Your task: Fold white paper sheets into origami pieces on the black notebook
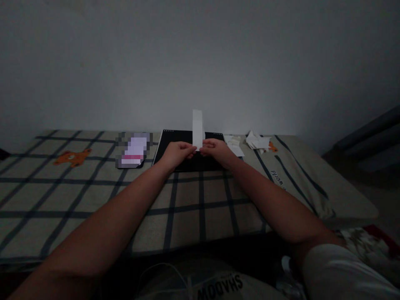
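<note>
Strip [197, 127] held upright over board [176, 137], lower end pinched by left hand [177, 154] and right hand [218, 151]. Grip should be light and level, edges aligned, so stray creases are avoided.

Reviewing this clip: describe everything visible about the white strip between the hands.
The white strip is narrow, tall and paper-like, held roughly upright over the black panel. An edge behind its right side suggests a fold or second layer. The left hand and right hand pinch its lower end; whether it touches the panel is unclear.
</note>
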A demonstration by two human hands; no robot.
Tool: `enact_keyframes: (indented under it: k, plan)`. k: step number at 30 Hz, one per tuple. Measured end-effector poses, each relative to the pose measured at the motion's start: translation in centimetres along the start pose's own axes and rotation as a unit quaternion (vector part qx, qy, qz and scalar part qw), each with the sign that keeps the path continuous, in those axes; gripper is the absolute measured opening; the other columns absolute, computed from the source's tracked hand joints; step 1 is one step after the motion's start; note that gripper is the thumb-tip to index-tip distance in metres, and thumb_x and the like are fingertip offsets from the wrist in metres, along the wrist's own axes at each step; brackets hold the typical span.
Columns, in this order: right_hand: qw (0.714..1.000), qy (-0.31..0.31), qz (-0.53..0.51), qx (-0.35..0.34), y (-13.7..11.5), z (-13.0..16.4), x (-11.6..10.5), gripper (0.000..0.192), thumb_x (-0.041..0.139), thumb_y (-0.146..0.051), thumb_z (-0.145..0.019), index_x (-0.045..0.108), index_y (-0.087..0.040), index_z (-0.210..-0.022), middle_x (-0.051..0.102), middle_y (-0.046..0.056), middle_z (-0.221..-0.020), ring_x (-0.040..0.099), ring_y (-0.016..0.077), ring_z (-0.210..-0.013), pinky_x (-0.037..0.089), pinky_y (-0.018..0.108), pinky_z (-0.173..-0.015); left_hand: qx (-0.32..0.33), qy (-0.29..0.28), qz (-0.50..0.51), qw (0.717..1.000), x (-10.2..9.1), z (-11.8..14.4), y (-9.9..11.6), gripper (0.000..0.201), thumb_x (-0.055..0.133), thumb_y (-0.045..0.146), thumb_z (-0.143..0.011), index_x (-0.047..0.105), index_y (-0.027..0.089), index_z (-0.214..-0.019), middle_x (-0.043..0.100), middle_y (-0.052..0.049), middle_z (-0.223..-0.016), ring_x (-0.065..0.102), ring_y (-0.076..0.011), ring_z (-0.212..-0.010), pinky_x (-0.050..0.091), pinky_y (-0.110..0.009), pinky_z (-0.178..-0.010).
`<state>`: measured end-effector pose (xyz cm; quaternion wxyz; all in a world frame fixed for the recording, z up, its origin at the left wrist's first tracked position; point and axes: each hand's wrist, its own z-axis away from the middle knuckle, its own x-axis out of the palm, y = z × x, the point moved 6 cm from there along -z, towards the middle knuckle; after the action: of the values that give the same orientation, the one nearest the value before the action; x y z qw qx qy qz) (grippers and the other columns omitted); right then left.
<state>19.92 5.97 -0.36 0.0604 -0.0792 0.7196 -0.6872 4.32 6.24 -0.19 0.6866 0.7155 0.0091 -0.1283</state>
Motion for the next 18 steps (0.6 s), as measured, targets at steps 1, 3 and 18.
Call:
enact_keyframes:
  k: [1,3,18]
  plan:
    - [1.000,-0.004,0.001,0.001,0.0,0.1,0.1,0.021,0.071,-0.011,-0.070,0.064,-0.017,-0.089,0.070,0.001,-0.079,0.061,0.0099,-0.068,0.051,0.023,-0.066,-0.002,0.002,0.006,1.000,0.0,0.0,-0.1,0.015,0.073,0.029,-0.074,0.070,0.015,-0.074,0.069,-0.003,-0.069,0.056,-0.0091,-0.057,0.046,-0.025,-0.062]
    - [1.000,-0.010,0.008,0.001,-0.1,0.2,0.2,0.021,0.071,-0.011,-0.070,0.065,-0.018,-0.089,0.070,0.001,-0.079,0.061,0.0101,-0.068,0.051,0.024,-0.067,-0.007,-0.001,0.013,1.000,0.0,-0.1,-0.3,0.015,0.075,0.029,-0.071,0.070,0.015,-0.075,0.068,-0.002,-0.069,0.056,-0.0091,-0.057,0.045,-0.024,-0.062]
    - [0.997,0.020,0.075,-0.015,-0.4,-0.1,-0.6,0.019,0.073,-0.033,-0.073,0.065,-0.017,-0.070,0.064,-0.001,-0.062,0.057,0.0099,-0.058,0.049,0.025,-0.063,0.020,-0.001,-0.046,0.999,-0.1,0.4,0.6,0.021,0.072,0.037,-0.073,0.070,0.016,-0.078,0.066,-0.001,-0.065,0.057,-0.0116,-0.057,0.043,-0.025,-0.059]
